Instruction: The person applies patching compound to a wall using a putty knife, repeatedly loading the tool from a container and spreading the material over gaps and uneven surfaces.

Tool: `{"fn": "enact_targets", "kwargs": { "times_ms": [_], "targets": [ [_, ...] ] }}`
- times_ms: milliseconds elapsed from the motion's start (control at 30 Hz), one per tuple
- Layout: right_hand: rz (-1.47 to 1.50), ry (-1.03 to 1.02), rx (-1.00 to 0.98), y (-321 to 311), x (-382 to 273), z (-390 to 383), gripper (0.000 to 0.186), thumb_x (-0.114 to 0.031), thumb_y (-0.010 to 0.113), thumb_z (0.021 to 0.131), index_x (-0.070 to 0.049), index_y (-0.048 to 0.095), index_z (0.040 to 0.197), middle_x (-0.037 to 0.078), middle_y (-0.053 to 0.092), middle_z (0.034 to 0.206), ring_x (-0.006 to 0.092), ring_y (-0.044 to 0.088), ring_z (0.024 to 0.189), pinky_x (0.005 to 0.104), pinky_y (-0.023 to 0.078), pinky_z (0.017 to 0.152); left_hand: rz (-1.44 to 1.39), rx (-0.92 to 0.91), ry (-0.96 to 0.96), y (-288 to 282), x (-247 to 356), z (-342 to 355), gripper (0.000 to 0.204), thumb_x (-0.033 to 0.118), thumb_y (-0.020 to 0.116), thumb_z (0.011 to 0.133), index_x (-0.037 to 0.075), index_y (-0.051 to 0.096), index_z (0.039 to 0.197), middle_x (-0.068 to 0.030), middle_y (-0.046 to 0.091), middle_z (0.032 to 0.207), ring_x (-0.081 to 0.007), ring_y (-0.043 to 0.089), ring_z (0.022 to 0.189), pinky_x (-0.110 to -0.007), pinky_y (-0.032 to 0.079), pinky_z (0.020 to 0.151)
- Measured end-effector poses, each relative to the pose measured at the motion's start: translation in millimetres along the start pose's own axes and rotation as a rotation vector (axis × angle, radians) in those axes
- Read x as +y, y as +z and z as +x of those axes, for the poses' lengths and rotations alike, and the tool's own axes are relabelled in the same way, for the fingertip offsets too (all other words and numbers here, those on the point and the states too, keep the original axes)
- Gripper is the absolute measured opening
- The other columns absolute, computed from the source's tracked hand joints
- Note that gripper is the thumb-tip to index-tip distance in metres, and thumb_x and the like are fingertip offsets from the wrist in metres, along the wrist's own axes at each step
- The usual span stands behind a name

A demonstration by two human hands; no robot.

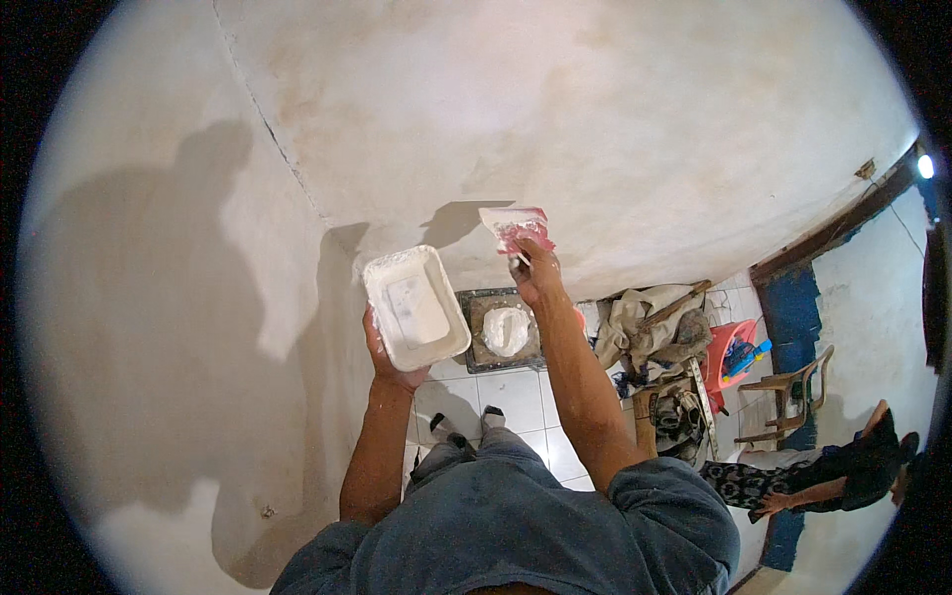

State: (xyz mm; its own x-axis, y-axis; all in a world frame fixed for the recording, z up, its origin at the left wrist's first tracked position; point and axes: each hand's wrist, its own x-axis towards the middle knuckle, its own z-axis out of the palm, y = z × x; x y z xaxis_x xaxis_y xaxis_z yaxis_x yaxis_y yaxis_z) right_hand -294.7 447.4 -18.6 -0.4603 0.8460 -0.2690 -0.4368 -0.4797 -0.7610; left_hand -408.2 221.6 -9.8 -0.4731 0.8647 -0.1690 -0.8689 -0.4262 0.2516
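My left hand [394, 368] grips a white rectangular tub [416, 305] from beneath and along its left side; a pale, smeared paste lies inside. My right hand [531, 273] is closed on a pink flexible scraper [518, 227] coated with white paste along its blade, held up to the right of the tub, in front of the white wall [595, 129]. On the tiled floor below, between my hands, a dark square tray [479, 352] holds a white lump of powder or paste [506, 330].
Crumpled beige sheets [625, 327], a pink basket [722, 347], a plastic chair [803, 387] and assorted clutter lie to the right. A person in dark clothes [853, 471] is at the lower right. A walled corner runs along my left. My feet [493, 420] stand on white tiles.
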Motion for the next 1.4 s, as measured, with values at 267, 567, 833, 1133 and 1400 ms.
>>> {"fn": "enact_targets", "kwargs": {
  "times_ms": [267,567,833,1133,1400],
  "targets": [
    [0.007,-0.049,-0.088,25,-24,50,0.005,-0.004,0.055,0.084,-0.006,0.060,0.084,0.005,0.063,0.081,0.0126,0.060,0.073,0.0219,0.050,0.058,0.117,0.083,0.107,12,-11,-4,0.057,0.055,0.038,0.092,0.016,0.048,0.133,-0.0033,0.059,0.123,-0.0227,0.057,0.112,-0.042,0.047,0.096],
    [0.279,-0.269,-0.158,66,-124,51,0.010,-0.008,0.053,0.085,-0.006,0.053,0.076,0.006,0.057,0.072,0.0136,0.053,0.058,0.0208,0.048,0.050,0.076,0.045,0.084,16,-4,-16,0.057,0.057,0.038,0.091,0.018,0.050,0.131,-0.0040,0.058,0.124,-0.0249,0.057,0.111,-0.045,0.047,0.094],
    [0.065,0.017,0.024,-8,-11,75,0.009,-0.009,0.049,0.087,-0.009,0.053,0.079,0.005,0.059,0.070,0.0156,0.056,0.059,0.0275,0.048,0.052,0.053,0.075,0.091,24,-7,-13,0.059,0.058,0.040,0.090,0.018,0.049,0.133,-0.0046,0.057,0.125,-0.0261,0.057,0.112,-0.046,0.047,0.094],
    [0.406,-0.125,-0.191,90,-131,47,0.007,-0.007,0.051,0.081,-0.005,0.054,0.076,0.007,0.056,0.073,0.0201,0.058,0.070,0.0331,0.053,0.062,0.058,0.071,0.072,19,-1,-19,0.059,0.057,0.040,0.090,0.018,0.049,0.133,-0.0047,0.058,0.124,-0.0255,0.058,0.110,-0.045,0.047,0.094],
    [-0.085,-0.162,-0.098,3,-5,42,0.008,-0.010,0.050,0.086,-0.004,0.053,0.082,0.009,0.058,0.070,0.0187,0.057,0.064,0.0333,0.055,0.061,0.037,0.064,0.065,11,-6,-15,0.058,0.057,0.041,0.091,0.018,0.050,0.132,-0.0048,0.059,0.123,-0.0251,0.059,0.109,-0.045,0.048,0.093]
  ]
}}
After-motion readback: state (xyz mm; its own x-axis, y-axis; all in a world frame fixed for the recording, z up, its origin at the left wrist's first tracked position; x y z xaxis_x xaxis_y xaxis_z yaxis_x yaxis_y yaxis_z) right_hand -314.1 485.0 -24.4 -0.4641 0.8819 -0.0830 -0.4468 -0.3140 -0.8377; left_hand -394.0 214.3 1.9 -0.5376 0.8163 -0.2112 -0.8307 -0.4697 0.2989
